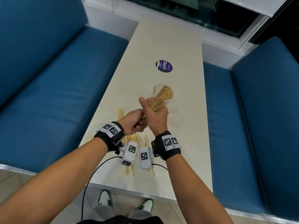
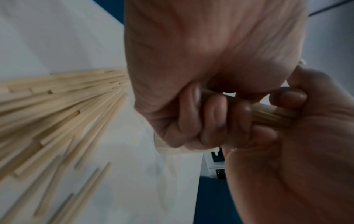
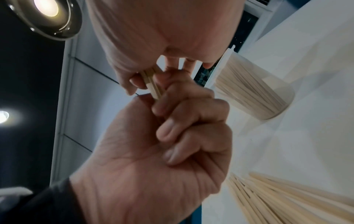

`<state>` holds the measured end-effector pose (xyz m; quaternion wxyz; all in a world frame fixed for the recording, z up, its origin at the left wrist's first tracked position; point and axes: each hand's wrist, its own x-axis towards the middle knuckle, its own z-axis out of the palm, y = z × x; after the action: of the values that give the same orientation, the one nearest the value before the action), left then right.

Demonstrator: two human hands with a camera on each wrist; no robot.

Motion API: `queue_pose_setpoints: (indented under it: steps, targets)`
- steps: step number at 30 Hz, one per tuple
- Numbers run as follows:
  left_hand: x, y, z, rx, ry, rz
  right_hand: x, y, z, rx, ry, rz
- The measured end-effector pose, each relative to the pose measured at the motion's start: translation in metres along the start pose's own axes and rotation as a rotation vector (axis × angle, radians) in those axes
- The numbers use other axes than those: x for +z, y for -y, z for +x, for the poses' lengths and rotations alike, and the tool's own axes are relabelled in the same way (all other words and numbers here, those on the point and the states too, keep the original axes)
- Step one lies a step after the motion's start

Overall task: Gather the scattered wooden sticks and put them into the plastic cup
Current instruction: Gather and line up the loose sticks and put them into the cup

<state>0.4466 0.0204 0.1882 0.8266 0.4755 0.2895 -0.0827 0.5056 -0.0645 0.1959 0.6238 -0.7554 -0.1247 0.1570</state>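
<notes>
In the head view, both hands are meeting above the white bench [image 1: 163, 46]. The right hand [image 1: 156, 114] is wrapping a bundle of sticks [image 1: 156, 105] just beside the plastic cup [image 1: 163, 94], which is already standing packed with sticks. The left hand [image 1: 133, 122] is clenching the bundle's near end. Loose sticks [image 1: 137, 141] are lying under the wrists.

In the left wrist view, the left fingers [image 2: 216, 119] are curling round the bundle [image 2: 272, 115].

In the right wrist view, the right fingers [image 3: 184, 115] are gripping sticks, the cup [image 3: 254, 87] standing close behind.
</notes>
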Motion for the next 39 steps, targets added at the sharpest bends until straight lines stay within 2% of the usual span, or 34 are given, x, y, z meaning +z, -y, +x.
queue_pose_setpoints:
  steps: [3,6,8,11,13,16,18,20,22,25,27,32,36,39]
  targets:
    - [0.004,0.002,-0.001,0.037,-0.039,0.053,0.002,0.001,-0.002,0.015,-0.013,-0.027]
    - [0.005,0.002,0.001,0.075,-0.105,0.065,-0.005,0.009,-0.005,-0.025,0.045,-0.023]
    - [0.000,0.002,0.004,0.083,-0.140,0.074,-0.015,0.023,-0.008,-0.163,0.062,-0.056]
    - [-0.007,0.003,0.004,0.093,-0.144,0.100,-0.035,0.051,-0.006,-0.412,-0.029,-0.089]
    - [-0.007,0.003,0.003,0.105,-0.129,0.103,-0.040,0.059,0.000,-0.512,-0.004,-0.222]
    - [-0.004,0.003,0.005,0.120,-0.092,0.073,-0.033,0.049,0.001,-0.562,0.097,-0.562]
    - [-0.006,0.005,0.005,0.121,-0.094,-0.001,-0.027,0.044,-0.005,-0.609,0.107,-0.659]
    - [-0.011,0.008,0.008,0.117,-0.107,-0.077,-0.024,0.043,-0.011,-0.609,0.172,-0.755]
    - [-0.014,0.011,0.008,0.096,-0.129,-0.104,-0.026,0.045,-0.014,-0.571,0.305,-0.843]
    - [-0.019,0.011,0.007,0.058,-0.137,-0.109,-0.040,0.058,-0.011,-0.447,0.528,-0.825]
    - [-0.020,0.008,0.006,0.046,-0.130,-0.074,-0.051,0.066,-0.007,-0.408,0.595,-0.811]
    - [-0.016,0.000,0.012,0.014,-0.116,-0.014,-0.059,0.071,-0.002,-0.414,0.502,-0.734]
    - [-0.010,0.001,0.012,0.074,-0.208,0.170,-0.064,0.067,0.002,-0.371,0.438,-0.660]
    - [-0.011,-0.001,0.023,0.078,-0.255,0.198,-0.065,0.065,0.004,-0.355,0.415,-0.639]
